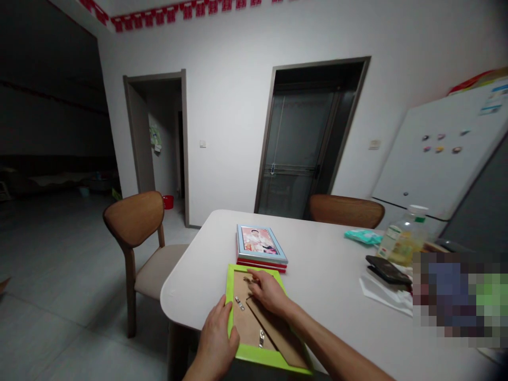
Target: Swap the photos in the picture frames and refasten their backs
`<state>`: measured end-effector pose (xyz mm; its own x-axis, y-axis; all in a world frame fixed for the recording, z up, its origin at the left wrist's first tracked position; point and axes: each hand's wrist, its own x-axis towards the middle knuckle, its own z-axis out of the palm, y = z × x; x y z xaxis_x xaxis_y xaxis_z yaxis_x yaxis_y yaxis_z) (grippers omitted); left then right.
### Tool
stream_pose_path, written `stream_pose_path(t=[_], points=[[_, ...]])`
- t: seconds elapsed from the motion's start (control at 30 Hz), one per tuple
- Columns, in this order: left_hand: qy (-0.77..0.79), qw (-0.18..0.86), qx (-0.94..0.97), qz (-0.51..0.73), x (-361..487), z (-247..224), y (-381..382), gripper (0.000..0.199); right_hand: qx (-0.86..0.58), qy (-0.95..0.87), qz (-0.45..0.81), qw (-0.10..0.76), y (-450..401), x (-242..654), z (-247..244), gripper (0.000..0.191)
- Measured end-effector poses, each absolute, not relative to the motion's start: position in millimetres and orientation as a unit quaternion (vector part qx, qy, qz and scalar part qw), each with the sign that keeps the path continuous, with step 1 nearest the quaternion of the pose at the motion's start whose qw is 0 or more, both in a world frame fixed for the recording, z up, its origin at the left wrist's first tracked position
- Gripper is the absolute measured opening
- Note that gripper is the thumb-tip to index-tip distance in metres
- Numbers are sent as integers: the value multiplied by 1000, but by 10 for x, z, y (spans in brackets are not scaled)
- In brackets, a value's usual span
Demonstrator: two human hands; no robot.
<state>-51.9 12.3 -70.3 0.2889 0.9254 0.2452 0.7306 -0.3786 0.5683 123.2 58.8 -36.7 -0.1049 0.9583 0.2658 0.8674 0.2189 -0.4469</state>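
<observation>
A lime-green picture frame [257, 355] lies face down at the near edge of the table, its brown backing board [248, 325] facing up. My left hand [217, 336] grips the frame's left side, thumb near the lower corner. Over the upper part of the back, my right hand [266, 290] has its fingers curled at a small metal fitting [248, 279]; the contact is partly hidden. Below it, a brown stand [278, 333] slants to the lower right. Metal clips [239, 303] show on the board. Just beyond lies a stack of frames, topped by a pale-blue framed photo [260, 242].
On the white table [317, 275], a clear bottle [405, 238], a teal packet [363, 236] and a dark wallet-like item [388, 270] on white paper stand to the right. One wooden chair [135, 219] is at the left, another [346, 210] behind. A pixelated patch covers the right side.
</observation>
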Motion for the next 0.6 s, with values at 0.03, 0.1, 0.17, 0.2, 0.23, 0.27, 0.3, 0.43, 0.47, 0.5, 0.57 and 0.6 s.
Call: stream_pose_path(t=[0.03,0.1,0.17,0.2,0.23,0.27,0.3,0.43,0.47,0.5,0.57,0.6], points=[[528,181,782,279,-517,-705,122,52,-588,-759,124,250,475,1281,-328,30],[527,183,779,288,-510,-712,121,51,-524,-795,211,220,238,1376,-286,30],[531,180,775,293,-501,-723,124,51,-504,-800,261,195,43,1426,-293,26],[533,178,774,293,-498,-728,126,50,-510,-795,266,194,-22,1426,-310,23],[534,177,773,293,-496,-734,128,50,-518,-789,261,200,-63,1411,-334,20],[534,177,774,291,-496,-738,130,50,-526,-785,251,210,-81,1383,-361,17],[533,178,775,290,-498,-742,130,51,-532,-781,238,224,-82,1349,-388,13],[533,184,773,290,-510,-737,121,51,-545,-773,198,258,-19,1243,-464,9],[536,188,770,290,-512,-733,117,51,-552,-767,193,264,-7,1240,-476,10],[539,192,767,291,-512,-728,114,51,-565,-757,186,270,0,1247,-488,15],[541,197,765,288,-510,-721,112,52,-593,-738,168,273,7,1275,-511,33],[541,198,765,287,-508,-719,115,52,-605,-732,157,269,10,1290,-522,39]])
